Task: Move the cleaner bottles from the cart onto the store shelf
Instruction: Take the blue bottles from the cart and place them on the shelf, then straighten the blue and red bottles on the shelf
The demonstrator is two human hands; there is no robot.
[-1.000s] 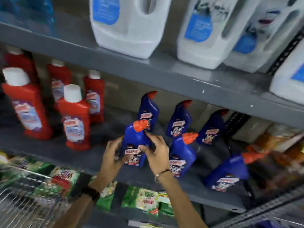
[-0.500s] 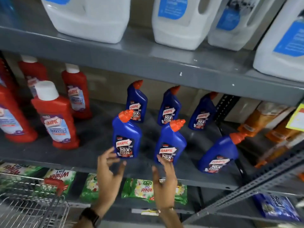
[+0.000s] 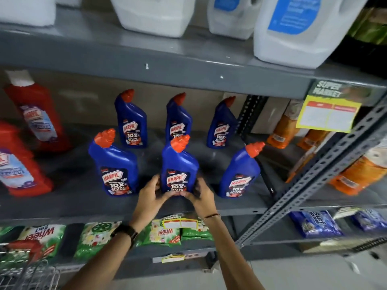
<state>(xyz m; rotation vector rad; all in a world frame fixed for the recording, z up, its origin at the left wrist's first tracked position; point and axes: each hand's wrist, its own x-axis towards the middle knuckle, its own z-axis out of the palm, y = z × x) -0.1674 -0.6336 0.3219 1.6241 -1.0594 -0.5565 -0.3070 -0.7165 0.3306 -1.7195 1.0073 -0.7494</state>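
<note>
Several blue cleaner bottles with orange caps stand upright in two rows on the grey middle shelf (image 3: 62,201). Both my hands clasp the base of the front middle bottle (image 3: 179,164): my left hand (image 3: 151,197) on its left side, my right hand (image 3: 202,196) on its right. The front left bottle (image 3: 114,164) and the front right bottle (image 3: 240,170) stand free on either side of it. Three more stand behind, among them the back left bottle (image 3: 130,120). A corner of the wire cart (image 3: 27,271) with a red handle shows at the bottom left.
Red cleaner bottles (image 3: 18,162) stand at the shelf's left. White jugs (image 3: 297,28) fill the shelf above. Orange packs (image 3: 356,174) sit right of a slanted grey steel brace (image 3: 314,176). Green detergent bags (image 3: 94,237) lie on the lower shelf.
My hands let go of the front left bottle, left it standing, shifted right and closed around the front middle bottle. The view has moved right and closer.
</note>
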